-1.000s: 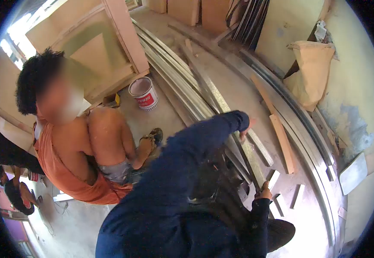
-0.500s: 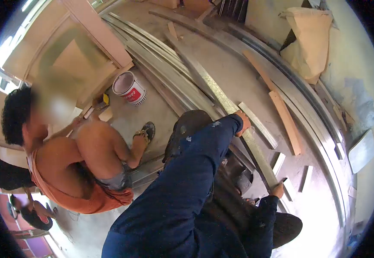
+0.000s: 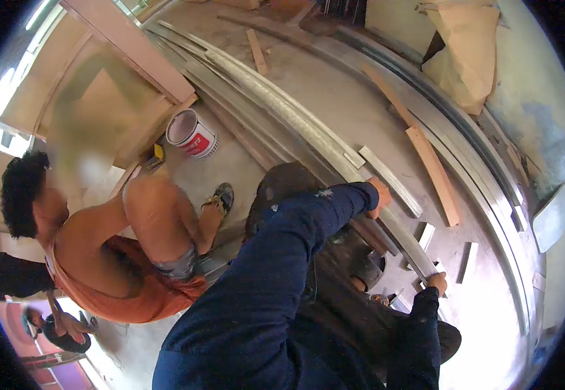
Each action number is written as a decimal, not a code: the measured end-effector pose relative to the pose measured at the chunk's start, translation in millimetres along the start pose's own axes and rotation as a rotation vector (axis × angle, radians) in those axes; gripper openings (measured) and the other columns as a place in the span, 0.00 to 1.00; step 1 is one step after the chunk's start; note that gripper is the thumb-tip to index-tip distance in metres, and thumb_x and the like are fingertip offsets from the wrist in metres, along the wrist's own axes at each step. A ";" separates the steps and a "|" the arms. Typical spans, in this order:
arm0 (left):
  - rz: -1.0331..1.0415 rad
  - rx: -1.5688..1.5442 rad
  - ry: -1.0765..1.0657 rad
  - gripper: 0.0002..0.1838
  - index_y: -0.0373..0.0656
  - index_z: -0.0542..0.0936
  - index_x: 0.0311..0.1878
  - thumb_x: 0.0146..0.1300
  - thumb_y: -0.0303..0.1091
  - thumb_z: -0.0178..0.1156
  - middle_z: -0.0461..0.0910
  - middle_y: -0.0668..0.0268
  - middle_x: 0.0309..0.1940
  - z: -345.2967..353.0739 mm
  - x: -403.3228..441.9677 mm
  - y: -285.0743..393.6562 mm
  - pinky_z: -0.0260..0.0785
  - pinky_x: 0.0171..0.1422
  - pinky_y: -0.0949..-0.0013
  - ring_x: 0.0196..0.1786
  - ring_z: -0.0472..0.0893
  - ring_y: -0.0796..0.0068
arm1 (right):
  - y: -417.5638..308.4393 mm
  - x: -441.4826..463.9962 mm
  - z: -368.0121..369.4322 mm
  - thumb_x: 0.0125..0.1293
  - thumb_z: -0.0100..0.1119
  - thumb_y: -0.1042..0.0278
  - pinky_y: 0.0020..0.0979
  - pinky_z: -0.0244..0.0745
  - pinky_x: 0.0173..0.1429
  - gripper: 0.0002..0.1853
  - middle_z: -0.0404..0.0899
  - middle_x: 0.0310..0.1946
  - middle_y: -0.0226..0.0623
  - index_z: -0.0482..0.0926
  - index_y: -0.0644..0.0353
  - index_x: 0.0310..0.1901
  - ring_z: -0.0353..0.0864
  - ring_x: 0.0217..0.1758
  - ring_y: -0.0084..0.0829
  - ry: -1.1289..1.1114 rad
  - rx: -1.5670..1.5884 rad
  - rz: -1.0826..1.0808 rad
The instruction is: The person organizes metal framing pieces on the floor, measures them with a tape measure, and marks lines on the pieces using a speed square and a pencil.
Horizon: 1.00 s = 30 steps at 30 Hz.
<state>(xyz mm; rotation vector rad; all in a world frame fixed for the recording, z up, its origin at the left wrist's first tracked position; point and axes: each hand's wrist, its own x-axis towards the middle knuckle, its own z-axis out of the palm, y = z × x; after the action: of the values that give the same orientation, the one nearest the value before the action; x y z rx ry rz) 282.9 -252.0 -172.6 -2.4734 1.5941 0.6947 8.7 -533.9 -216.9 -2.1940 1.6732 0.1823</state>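
Observation:
A long metal channel [image 3: 404, 235] runs diagonally across the floor in front of my bent legs. My left hand [image 3: 380, 197] is closed around it partway along. At its near end my right hand [image 3: 436, 281] grips the edge, fingers curled. Beyond my left hand the channel lies alongside other long metal profiles [image 3: 282, 107], so its far end cannot be told apart from them. A short metal strip [image 3: 391, 182] lies on the floor just past my left hand. Small cut metal pieces [image 3: 469, 262] are scattered near my right hand.
A person in an orange top [image 3: 126, 279] squats at my left, beside a paint bucket [image 3: 192, 134]. Wooden strips [image 3: 433, 175] and long rails [image 3: 484, 201] lie along the right. A sack [image 3: 464, 55] leans on the wall. Another person [image 3: 64, 331] sits farther back.
Both my hands have moved slightly right and the channel's near end has shifted with them. The channel now lies closer along the other profiles. The squatting person's head has lowered a little.

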 end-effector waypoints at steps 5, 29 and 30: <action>0.002 -0.054 -0.046 0.20 0.49 0.84 0.36 0.36 0.45 0.67 0.82 0.61 0.40 0.1 -17.0 8.5 0.75 0.43 0.57 0.45 0.81 0.62 | 2.7 1.5 1.3 0.62 0.36 0.47 0.45 0.65 0.56 0.32 0.78 0.43 0.62 0.79 0.73 0.39 0.75 0.52 0.54 -0.037 -0.004 -0.040; 0.002 -0.011 0.006 0.22 0.46 0.79 0.37 0.33 0.41 0.67 0.81 0.55 0.32 14.7 -24.4 19.3 0.74 0.44 0.52 0.39 0.80 0.52 | -10.4 -23.0 12.4 0.58 0.50 0.35 0.42 0.68 0.59 0.39 0.77 0.44 0.64 0.77 0.76 0.43 0.76 0.53 0.53 -0.055 0.290 0.152; 0.015 -0.009 -0.027 0.23 0.47 0.79 0.38 0.34 0.42 0.67 0.81 0.55 0.32 16.6 -22.9 18.2 0.73 0.44 0.52 0.40 0.80 0.52 | -7.7 -22.5 12.8 0.57 0.51 0.35 0.41 0.67 0.60 0.40 0.76 0.46 0.63 0.76 0.75 0.47 0.75 0.55 0.52 -0.052 0.331 0.150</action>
<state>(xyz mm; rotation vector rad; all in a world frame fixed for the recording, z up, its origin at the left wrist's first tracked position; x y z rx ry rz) 253.8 -235.4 -174.6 -2.4506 1.6047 0.7354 11.1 -507.1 -219.8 -1.8102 1.7014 0.0001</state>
